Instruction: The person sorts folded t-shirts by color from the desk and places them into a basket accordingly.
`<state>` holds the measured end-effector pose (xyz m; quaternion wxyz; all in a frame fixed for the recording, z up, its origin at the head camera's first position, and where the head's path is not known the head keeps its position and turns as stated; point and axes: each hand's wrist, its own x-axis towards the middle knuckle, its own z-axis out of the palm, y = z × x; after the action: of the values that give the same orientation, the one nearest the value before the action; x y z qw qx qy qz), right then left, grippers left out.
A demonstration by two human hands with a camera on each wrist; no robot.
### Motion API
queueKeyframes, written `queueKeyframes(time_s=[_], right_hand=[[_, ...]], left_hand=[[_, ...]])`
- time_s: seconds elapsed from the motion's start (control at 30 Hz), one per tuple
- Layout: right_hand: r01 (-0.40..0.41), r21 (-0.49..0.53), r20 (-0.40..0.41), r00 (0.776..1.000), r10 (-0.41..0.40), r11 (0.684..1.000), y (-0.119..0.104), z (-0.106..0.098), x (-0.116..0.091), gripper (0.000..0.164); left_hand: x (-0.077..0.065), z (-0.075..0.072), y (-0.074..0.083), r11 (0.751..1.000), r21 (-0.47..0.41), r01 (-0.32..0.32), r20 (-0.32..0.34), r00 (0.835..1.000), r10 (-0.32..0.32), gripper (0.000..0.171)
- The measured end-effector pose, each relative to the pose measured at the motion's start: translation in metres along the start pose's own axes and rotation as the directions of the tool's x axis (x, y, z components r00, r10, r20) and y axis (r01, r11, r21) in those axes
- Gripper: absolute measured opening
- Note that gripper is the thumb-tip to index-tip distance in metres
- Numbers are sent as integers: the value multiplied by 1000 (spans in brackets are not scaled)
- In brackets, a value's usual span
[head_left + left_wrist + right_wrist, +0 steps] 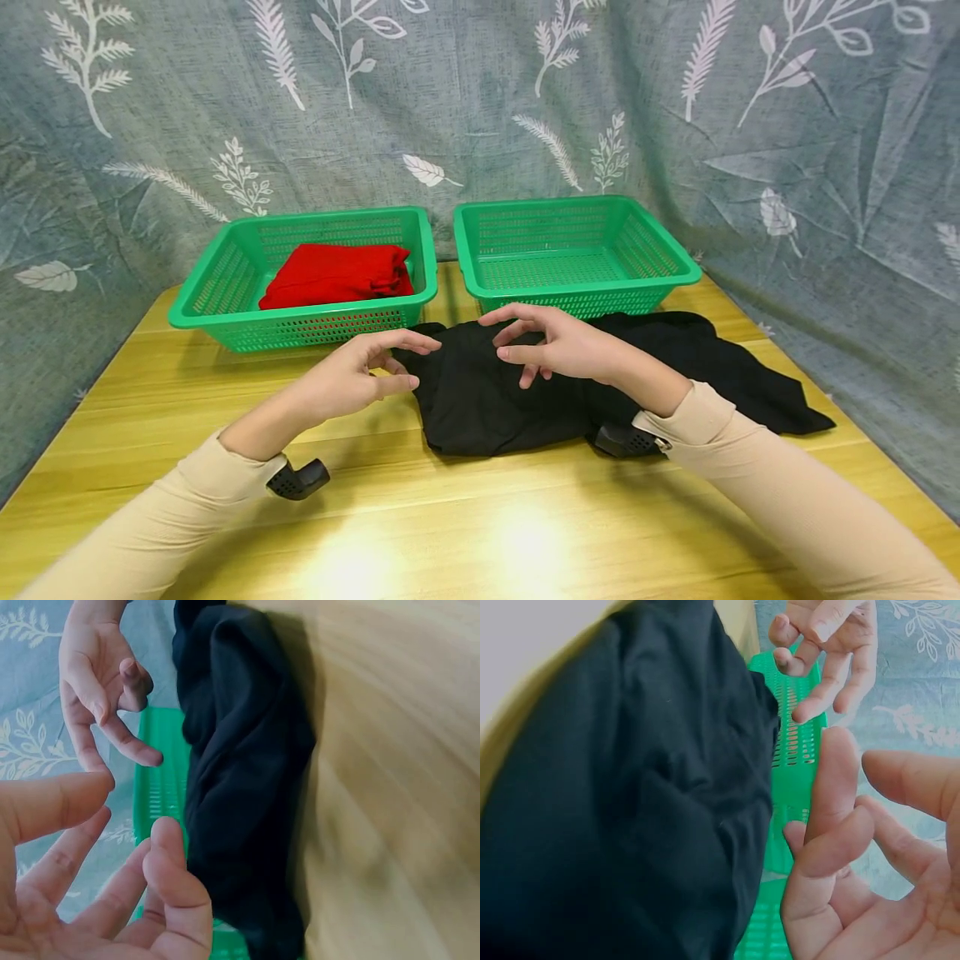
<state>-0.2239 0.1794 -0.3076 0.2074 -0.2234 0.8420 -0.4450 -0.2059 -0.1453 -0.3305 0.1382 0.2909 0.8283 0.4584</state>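
Two green baskets (300,315) (585,290), one holding red cloth (330,275), stand behind black cloth (502,408); hands (341,383) (566,346) near, grip loosely parted.

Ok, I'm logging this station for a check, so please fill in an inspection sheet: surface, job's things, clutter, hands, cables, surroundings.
Surface: wood-grain table, with glare toward the near side.
Job's things: black cloth lying rumpled on the table; red cloth inside the left green basket; right green basket standing beside that one.
Clutter: nothing seen.
Hands: left hand and right hand hold nothing, fingers loosely bent; a black device at each wrist.
Cables: nothing seen.
Surroundings: leaf-print fabric behind and alongside the table.
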Motion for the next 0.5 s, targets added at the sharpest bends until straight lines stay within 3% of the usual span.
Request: queueKeyframes(time_s=[0.5], right_hand=[[-90, 4, 10, 996, 89, 996, 34, -5, -26, 52]], left_hand=[[7, 20, -14, 1000, -5, 13, 87, 996, -13, 51]])
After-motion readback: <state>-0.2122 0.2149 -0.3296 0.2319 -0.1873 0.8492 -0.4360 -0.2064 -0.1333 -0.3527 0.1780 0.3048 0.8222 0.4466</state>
